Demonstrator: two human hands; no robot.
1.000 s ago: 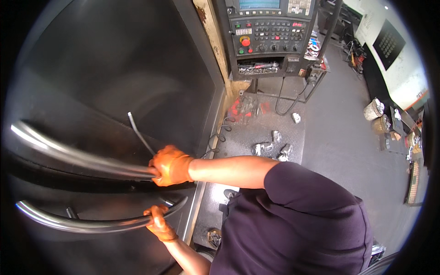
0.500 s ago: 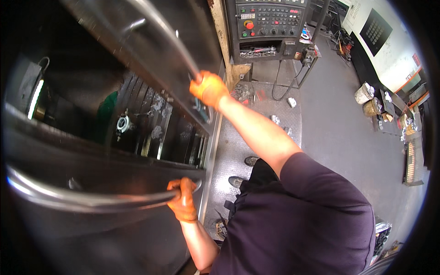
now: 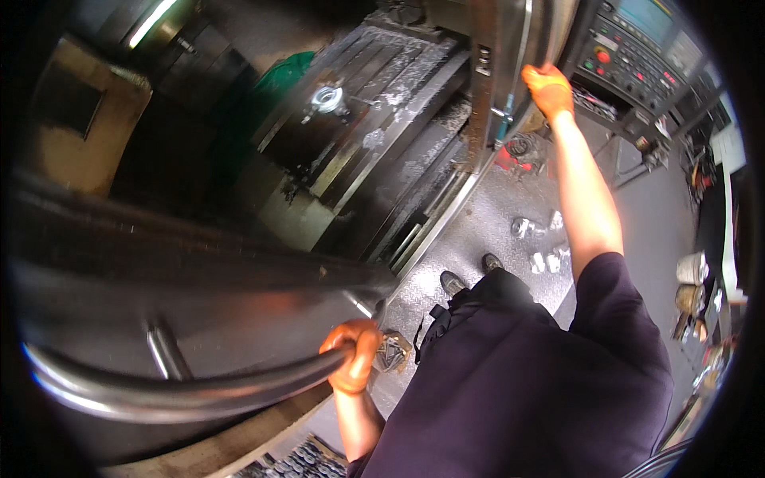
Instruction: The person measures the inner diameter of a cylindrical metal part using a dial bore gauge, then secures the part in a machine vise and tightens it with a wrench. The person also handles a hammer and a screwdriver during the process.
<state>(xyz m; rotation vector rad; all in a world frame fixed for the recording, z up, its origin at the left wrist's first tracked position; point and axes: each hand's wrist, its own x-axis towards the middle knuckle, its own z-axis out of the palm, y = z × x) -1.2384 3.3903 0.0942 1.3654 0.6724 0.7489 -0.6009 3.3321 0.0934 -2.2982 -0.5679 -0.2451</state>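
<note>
We have pulled the two big machine doors far apart, where a second ago they were nearly together. Our left hand in its orange glove is wrapped tight around the left door's bar handle, down low. Our right hand grips the right door's handle, up high. Now we can see inside: a slotted metal table with a shiny round part on it.

Orange gloves, dark-navy shirt

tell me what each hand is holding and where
Left hand grips the near door's bar handle at its end; right hand grasps the far door's handle.
</note>
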